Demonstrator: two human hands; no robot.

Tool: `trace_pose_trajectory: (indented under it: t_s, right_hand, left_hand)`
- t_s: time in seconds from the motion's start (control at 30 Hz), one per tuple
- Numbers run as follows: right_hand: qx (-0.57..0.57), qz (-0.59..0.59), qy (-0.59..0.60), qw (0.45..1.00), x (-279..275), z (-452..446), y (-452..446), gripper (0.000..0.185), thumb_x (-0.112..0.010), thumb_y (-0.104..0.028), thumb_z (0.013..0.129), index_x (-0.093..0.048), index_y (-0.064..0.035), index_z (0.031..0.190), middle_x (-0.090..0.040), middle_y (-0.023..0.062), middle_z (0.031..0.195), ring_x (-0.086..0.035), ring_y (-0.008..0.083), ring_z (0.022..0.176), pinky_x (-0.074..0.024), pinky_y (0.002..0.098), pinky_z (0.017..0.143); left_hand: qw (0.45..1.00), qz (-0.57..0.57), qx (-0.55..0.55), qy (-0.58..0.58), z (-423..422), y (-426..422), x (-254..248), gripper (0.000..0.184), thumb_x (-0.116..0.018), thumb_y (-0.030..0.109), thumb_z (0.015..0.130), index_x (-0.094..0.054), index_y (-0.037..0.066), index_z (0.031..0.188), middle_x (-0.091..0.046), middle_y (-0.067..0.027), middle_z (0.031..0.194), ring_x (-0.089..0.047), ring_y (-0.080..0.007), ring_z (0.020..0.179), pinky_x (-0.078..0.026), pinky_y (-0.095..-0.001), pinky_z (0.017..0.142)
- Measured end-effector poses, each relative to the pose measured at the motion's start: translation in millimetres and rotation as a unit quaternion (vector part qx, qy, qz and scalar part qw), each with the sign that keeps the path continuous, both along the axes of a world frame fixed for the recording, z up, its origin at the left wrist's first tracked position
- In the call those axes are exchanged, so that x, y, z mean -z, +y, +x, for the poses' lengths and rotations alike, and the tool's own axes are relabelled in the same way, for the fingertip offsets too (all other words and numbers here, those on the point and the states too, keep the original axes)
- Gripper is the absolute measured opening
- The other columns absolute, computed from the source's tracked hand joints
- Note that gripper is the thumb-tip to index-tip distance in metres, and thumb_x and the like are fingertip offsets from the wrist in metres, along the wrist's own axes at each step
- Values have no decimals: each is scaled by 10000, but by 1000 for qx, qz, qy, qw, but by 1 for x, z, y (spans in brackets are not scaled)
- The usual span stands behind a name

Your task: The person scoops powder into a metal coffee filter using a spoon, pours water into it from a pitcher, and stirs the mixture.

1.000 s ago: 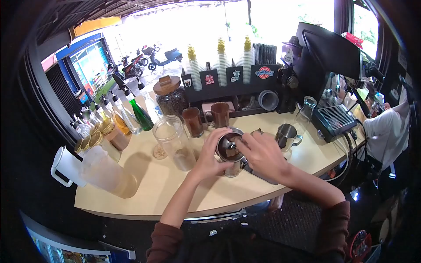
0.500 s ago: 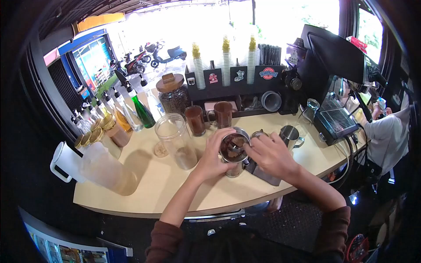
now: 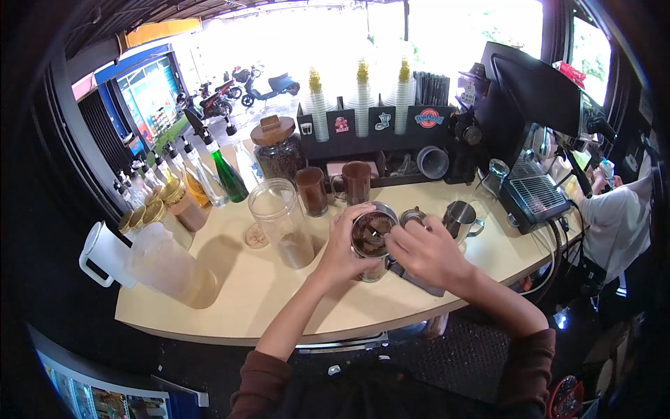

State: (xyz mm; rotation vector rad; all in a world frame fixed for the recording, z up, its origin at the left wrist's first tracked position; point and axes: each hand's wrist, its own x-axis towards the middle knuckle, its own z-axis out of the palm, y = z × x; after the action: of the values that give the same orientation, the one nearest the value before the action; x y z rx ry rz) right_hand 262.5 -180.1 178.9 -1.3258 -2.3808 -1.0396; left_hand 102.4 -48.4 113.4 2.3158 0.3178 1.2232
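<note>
My left hand (image 3: 343, 246) is wrapped around the side of a metal cup (image 3: 380, 207), which holds a dark brown mixture (image 3: 366, 241). Over the cup's right rim, my right hand (image 3: 429, 255) is closed on a spoon (image 3: 379, 234) whose end dips into the mixture; most of its handle is hidden by the fingers. A glass (image 3: 372, 272) shows partly below the cup, and I cannot tell whether they touch. Just beyond stand two glass mugs of brown drink, a left mug (image 3: 312, 192) and a right mug (image 3: 356, 183). To the left is an uncapped clear jar (image 3: 283, 223) with light brown powder low inside.
Left on the counter (image 3: 244, 307) are a white pitcher (image 3: 105, 255), a cloudy jug (image 3: 171, 276), pump bottles and gold-lidded jars. A steel milk jug (image 3: 459, 220) and an espresso machine (image 3: 534, 188) stand right. Behind is a cup rack (image 3: 377, 153). Another person (image 3: 618, 216) is at far right.
My right hand has shifted slightly and the spoon has moved within the cup. The mixture's surface looks darker and more streaked. My left hand keeps its hold.
</note>
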Motion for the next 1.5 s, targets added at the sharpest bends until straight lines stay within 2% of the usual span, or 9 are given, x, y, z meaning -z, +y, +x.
trace_pose_trajectory:
  t_s: [0.1,0.23,0.47,0.53,0.63,0.87,0.93,1.3,1.5]
  right_hand:
    - [-6,84,-36,996,1,0,-1,243,-601,-134,702,-631,-52,930,-561,15,921,-524,135,790,-369,301,690]
    - [-14,41,-101,994,8,-2,-7,286,-617,-153,702,-642,-42,964,-576,13,960,-527,129,789,-365,289,676]
    - [5,40,-10,999,15,-5,1,289,-607,-111,709,-639,-30,985,-549,30,908,-526,151,796,-361,314,669]
    - [25,83,70,994,14,-3,9,206,-595,-150,693,-606,-58,877,-515,40,888,-505,172,801,-350,320,655]
    - [17,-2,153,988,17,-12,4,305,-631,-56,642,-634,-56,947,-535,47,882,-524,215,829,-371,354,701]
    - [47,37,139,988,10,-14,8,178,-615,-113,664,-591,-64,833,-503,47,872,-497,188,809,-344,350,677]
    - [47,14,140,989,13,-18,6,168,-610,-108,672,-585,-64,832,-508,52,870,-501,191,813,-343,351,673]
    - [101,19,157,982,10,-20,5,154,-603,-143,691,-569,-80,827,-524,47,870,-518,195,827,-349,356,689]
    - [13,-14,139,990,3,-6,7,203,-638,-70,653,-590,-86,850,-514,31,840,-512,196,818,-344,352,695]
  left_hand:
    - [1000,-8,23,-12,1,1,3,876,-830,75,501,-427,101,1279,-496,-101,1292,-447,-301,1236,-304,-412,1068]
    - [999,-32,23,-5,1,1,4,880,-811,59,517,-410,117,1298,-478,-92,1312,-422,-296,1258,-258,-412,1076]
    - [1000,-4,11,-15,2,-1,2,877,-850,85,500,-440,82,1276,-506,-120,1287,-469,-296,1229,-354,-406,1057]
    - [998,-54,-5,6,1,-5,3,866,-834,64,500,-441,82,1272,-504,-123,1285,-473,-296,1226,-361,-402,1054]
    - [997,-74,26,6,1,-2,5,875,-797,57,532,-405,129,1311,-461,-96,1341,-402,-315,1264,-259,-417,1083]
    - [997,-68,27,-2,3,-1,8,850,-784,74,543,-409,119,1304,-464,-102,1339,-397,-320,1264,-267,-422,1081]
    - [999,-35,13,-23,4,0,7,838,-814,48,506,-445,63,1258,-496,-135,1283,-479,-297,1218,-367,-401,1052]
    - [999,-24,20,-40,6,3,9,837,-797,83,537,-433,106,1290,-467,-123,1297,-427,-326,1236,-306,-425,1066]
    - [999,-5,36,8,-2,9,-9,848,-799,65,535,-445,100,1305,-460,-121,1282,-438,-324,1232,-320,-413,1074]
